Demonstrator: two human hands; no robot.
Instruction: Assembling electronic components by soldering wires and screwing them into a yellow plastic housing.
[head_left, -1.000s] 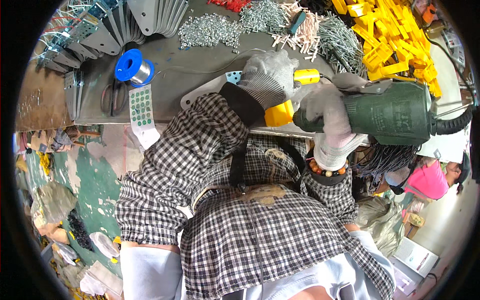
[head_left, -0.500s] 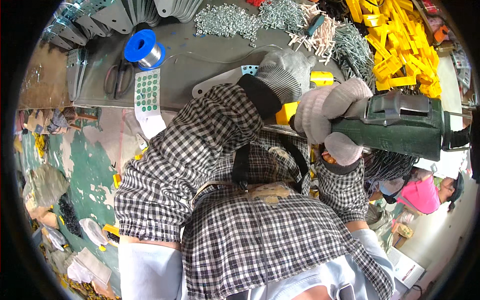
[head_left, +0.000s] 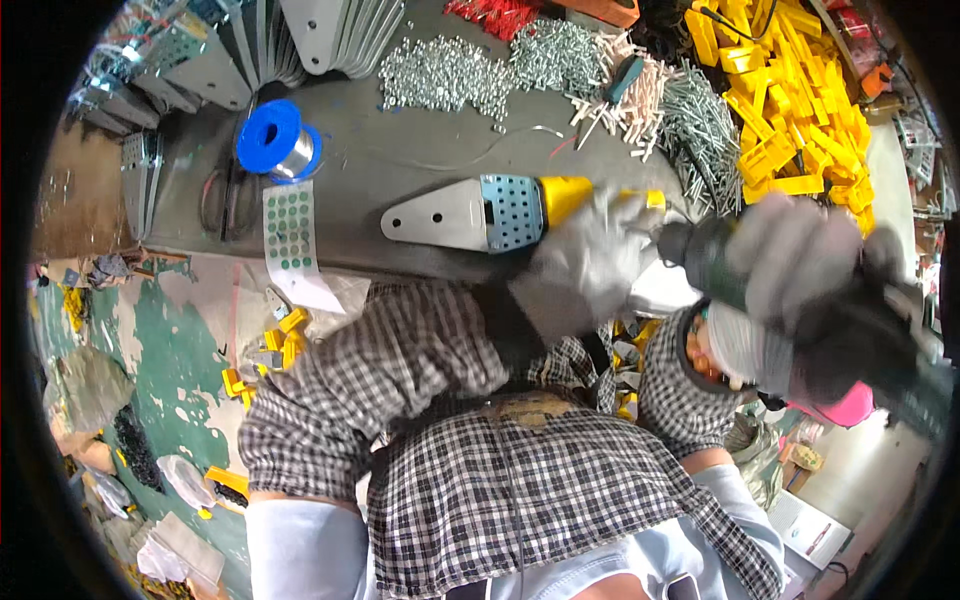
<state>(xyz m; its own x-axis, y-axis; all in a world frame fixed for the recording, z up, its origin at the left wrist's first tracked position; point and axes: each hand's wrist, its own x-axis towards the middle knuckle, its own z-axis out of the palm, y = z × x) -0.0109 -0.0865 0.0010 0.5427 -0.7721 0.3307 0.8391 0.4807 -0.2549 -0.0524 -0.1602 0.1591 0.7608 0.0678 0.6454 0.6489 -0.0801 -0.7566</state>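
My right hand (head_left: 795,260), in a grey knit glove, is wrapped round a dark green and black power tool (head_left: 715,255). Its black nose points left, close to my left hand; motion blurs its exact kind. My left hand (head_left: 595,255), gloved in grey and also smeared, lies over the right end of a workpiece at the table's front edge. That workpiece has a grey tapered metal plate (head_left: 440,215) with two holes, a blue perforated plate (head_left: 515,213) and a yellow plastic part (head_left: 565,197). The glove partly covers the yellow part, and the left fingers are unclear.
Behind lie piles of nuts (head_left: 445,80), pale pins (head_left: 630,100) and screws (head_left: 700,130). Yellow plastic parts (head_left: 800,120) heap at the right. A blue solder-wire spool (head_left: 270,137), scissors (head_left: 228,200) and a sticker sheet (head_left: 292,235) are at the left, below stacked metal plates (head_left: 325,35).
The power tool has swung round with my right hand, its nose now towards the left. My left hand has come nearer and right, uncovering the blue plate and yellow part.
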